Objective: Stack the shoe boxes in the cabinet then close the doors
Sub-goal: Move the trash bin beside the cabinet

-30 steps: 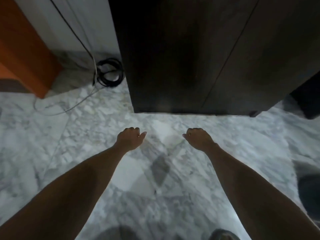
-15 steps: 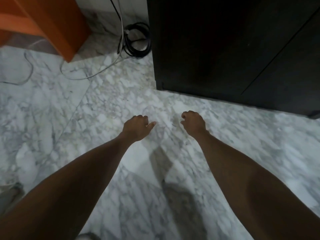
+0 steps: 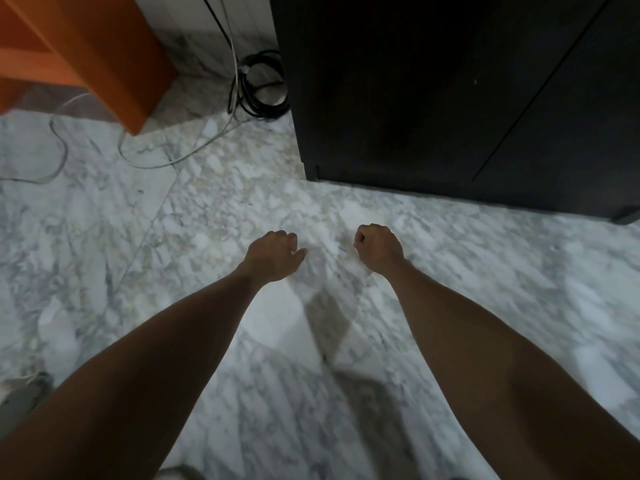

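Both hands hang out over the marble floor (image 3: 485, 278), palms down and side by side with a small gap between them. The left hand (image 3: 273, 252) has its fingers curled under and its thumb sticking out toward the other hand; nothing is in it. The right hand (image 3: 379, 247) is balled into a loose fist, thumb tucked against the knuckles, and it too holds nothing. The undersides of the fingers are turned away from the camera. Both bare forearms run back to the bottom corners of the view, where they are cut off.

Beyond the hands, well apart from them, stands the dark cabinet (image 3: 398, 98). Its two doors (image 3: 571, 116) lie flat and flush, with only a thin seam between them, so they read as closed. The cabinet's top and right side run out of the picture, its front is so dark that no handle can be made out, and whatever is inside is hidden. No shoe box is in view.

Left of the cabinet's near corner, a coil of black cable (image 3: 261, 86) lies on the floor against the wall, and a thin pale cord (image 3: 156, 161) trails from it in loops across the marble. At the upper left, an orange piece of furniture (image 3: 104, 46) is cut off by the edge. A blurred grey shape (image 3: 24, 393) at the lower left edge is too smeared to identify.
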